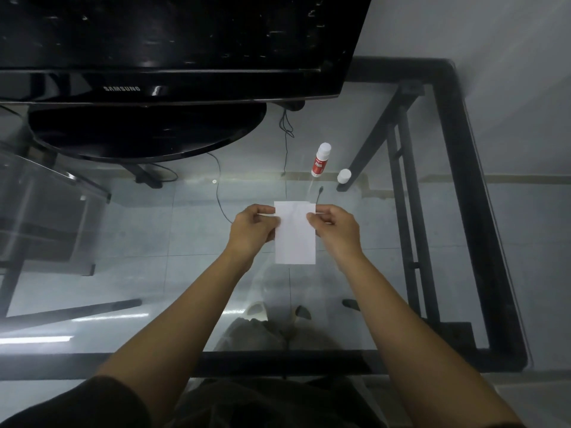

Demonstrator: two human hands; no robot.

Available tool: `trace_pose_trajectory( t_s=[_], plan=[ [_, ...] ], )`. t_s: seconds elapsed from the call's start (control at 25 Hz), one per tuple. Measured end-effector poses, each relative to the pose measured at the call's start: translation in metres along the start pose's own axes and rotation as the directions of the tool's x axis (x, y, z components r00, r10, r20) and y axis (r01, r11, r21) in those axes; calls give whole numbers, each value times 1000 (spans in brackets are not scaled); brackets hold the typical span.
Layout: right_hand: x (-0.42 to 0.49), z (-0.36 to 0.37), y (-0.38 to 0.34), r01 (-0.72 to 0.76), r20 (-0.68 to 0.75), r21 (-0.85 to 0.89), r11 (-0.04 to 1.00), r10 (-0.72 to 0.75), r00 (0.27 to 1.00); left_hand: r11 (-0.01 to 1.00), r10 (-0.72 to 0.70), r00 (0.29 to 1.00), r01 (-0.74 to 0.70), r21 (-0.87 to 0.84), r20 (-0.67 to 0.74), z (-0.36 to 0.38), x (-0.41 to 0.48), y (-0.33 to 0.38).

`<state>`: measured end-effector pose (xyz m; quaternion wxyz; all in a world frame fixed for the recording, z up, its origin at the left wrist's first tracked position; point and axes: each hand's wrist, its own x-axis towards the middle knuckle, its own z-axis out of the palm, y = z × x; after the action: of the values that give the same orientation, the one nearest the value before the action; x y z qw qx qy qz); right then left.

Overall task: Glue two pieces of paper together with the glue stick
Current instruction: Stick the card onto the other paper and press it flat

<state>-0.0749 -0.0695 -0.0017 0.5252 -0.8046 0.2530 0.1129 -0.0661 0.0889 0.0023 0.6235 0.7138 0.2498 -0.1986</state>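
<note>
A white paper (295, 239) is held over the glass table, a long rectangle running toward me. My left hand (254, 228) pinches its upper left edge and my right hand (335, 225) pinches its upper right edge. Whether it is one sheet or two stacked I cannot tell. Beyond the paper, a red and white glue stick (320, 160) stands upright on the glass. Its white cap (344, 176) stands apart, just to its right.
A black Samsung monitor (173, 41) on a round black base (145, 131) fills the far left. The glass table (123, 273) has a black metal frame (475, 211) along the right and near edges. Thin black cables (220, 193) run under the glass.
</note>
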Motion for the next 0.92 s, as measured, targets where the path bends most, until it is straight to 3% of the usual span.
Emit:
trace_pose_trajectory(
  t_s=[0.08,0.32,0.92],
  plan=[
    [9,3,-3,15,-46,6,1000,-15,999,999,21,998,-19,35,-53,4,9,0],
    [22,12,2,-3,-33,-145,989,-2,999,912,176,979,-122,391,-106,11,23,-9],
    [25,15,3,-61,-111,-64,996,54,992,871,221,966,-135,473,-132,15,26,-9]
  ],
)
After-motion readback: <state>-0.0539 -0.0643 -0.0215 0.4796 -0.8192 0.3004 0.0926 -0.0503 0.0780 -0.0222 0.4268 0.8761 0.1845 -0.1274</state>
